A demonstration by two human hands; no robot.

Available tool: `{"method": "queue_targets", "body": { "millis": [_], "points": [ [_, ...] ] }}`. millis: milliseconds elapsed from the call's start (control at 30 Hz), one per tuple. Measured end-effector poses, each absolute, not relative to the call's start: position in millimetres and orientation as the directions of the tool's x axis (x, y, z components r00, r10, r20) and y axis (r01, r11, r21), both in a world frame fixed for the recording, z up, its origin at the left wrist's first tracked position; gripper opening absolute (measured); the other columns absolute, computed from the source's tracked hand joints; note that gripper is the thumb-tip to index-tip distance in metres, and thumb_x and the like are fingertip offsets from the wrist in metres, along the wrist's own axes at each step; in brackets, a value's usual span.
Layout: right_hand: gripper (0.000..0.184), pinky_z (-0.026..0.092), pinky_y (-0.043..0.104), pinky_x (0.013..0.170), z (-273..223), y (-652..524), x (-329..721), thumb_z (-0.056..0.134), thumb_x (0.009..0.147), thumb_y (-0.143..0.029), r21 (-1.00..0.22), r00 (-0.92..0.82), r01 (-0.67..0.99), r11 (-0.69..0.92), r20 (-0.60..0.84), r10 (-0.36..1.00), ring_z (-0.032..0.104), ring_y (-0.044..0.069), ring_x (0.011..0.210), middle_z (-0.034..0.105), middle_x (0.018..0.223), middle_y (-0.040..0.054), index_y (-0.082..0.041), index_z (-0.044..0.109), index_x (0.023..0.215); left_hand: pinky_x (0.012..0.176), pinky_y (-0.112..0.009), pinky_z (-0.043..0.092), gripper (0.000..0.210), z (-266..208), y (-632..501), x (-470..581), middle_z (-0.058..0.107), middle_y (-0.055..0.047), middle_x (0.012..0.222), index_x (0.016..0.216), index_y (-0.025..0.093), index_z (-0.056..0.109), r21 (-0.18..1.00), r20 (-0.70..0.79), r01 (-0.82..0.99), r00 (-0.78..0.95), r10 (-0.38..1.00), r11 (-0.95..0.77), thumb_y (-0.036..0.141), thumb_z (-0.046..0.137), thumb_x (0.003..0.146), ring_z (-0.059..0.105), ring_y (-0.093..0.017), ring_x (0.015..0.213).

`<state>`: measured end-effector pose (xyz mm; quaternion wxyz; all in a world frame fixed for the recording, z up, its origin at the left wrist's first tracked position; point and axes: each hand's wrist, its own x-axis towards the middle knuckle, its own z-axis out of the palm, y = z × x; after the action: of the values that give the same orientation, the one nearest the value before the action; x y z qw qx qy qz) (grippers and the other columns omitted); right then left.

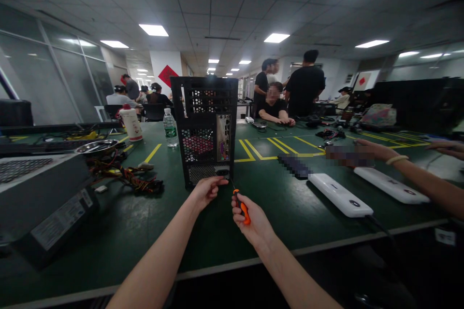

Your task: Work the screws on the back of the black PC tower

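A black computer case [205, 128] stands upright on the green table [275, 203], its perforated rear panel facing me. My left hand [207, 190] pinches something small at the case's lower rear edge; what it grips is hidden by the fingers. My right hand [250, 219] is closed around an orange-handled screwdriver [242, 206], whose thin shaft points up and left toward the bottom right corner of the case.
A grey power supply [39, 198] with loose cables [123, 174] lies at the left, beside a metal bowl [97, 146] and a water bottle [169, 128]. White power strips [340, 195] lie at the right, where another person's arm [416, 174] reaches in. People sit and stand at the far end.
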<state>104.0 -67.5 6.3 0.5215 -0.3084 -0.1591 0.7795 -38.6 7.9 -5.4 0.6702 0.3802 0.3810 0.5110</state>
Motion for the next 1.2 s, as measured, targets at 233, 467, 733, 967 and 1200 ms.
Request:
{"method": "queue_targets", "body": {
  "millis": [233,467,733,967,1200],
  "points": [
    [0.010,0.025,0.008,0.030,6,-66,103,0.047,0.076,-0.016,-0.577,-0.243,-0.719,-0.388,-0.315,0.917,0.039,0.001,0.039,0.048,0.056,-0.0006,-0.012,0.050,0.068,0.031,-0.013,0.017,0.021,-3,5,-38,0.061,-0.012,0.083,0.084,0.008,0.056,0.898,-0.123,-0.396,0.191,0.974,0.191,0.019,0.055,0.067,0.030,0.001,0.036],
    [0.008,0.027,0.008,0.031,4,-66,102,0.053,0.072,-0.014,-0.582,-0.221,-0.726,-0.368,-0.309,0.925,0.041,0.001,0.041,0.048,0.055,-0.0014,-0.013,0.048,0.065,0.031,-0.014,0.017,0.020,-1,3,-36,0.061,-0.012,0.083,0.084,0.008,0.056,0.899,-0.137,-0.388,0.192,0.972,0.203,0.019,0.053,0.068,0.029,0.000,0.037],
    [0.022,0.027,0.008,0.030,6,-65,103,0.039,0.081,-0.023,-0.535,-0.336,-0.706,-0.465,-0.325,0.884,0.041,0.002,0.041,0.048,0.056,0.0013,-0.007,0.053,0.075,0.032,-0.014,0.016,0.025,-1,3,-35,0.060,-0.012,0.083,0.088,0.009,0.056,0.924,-0.132,-0.333,0.187,0.973,0.190,0.020,0.056,0.066,0.029,0.001,0.037],
    [0.018,0.021,0.009,0.028,7,-65,101,0.039,0.079,-0.021,-0.534,-0.315,-0.723,-0.440,-0.311,0.896,0.038,0.002,0.038,0.046,0.054,-0.0001,-0.010,0.050,0.070,0.033,-0.015,0.013,0.029,4,-7,-23,0.059,-0.011,0.085,0.088,0.009,0.059,0.965,-0.098,-0.203,0.310,0.946,0.167,0.028,0.056,0.067,0.029,0.001,0.037],
    [0.002,0.025,0.009,0.032,9,-68,97,0.048,0.072,-0.011,-0.560,-0.274,-0.722,-0.405,-0.307,0.912,0.042,0.002,0.041,0.049,0.055,0.0000,-0.011,0.049,0.071,0.034,-0.015,0.010,0.027,-2,-3,-17,0.057,-0.004,0.066,0.087,0.009,0.058,0.968,-0.099,-0.188,0.335,0.937,0.169,0.023,0.059,0.065,0.023,0.001,0.036]
  ]
}}
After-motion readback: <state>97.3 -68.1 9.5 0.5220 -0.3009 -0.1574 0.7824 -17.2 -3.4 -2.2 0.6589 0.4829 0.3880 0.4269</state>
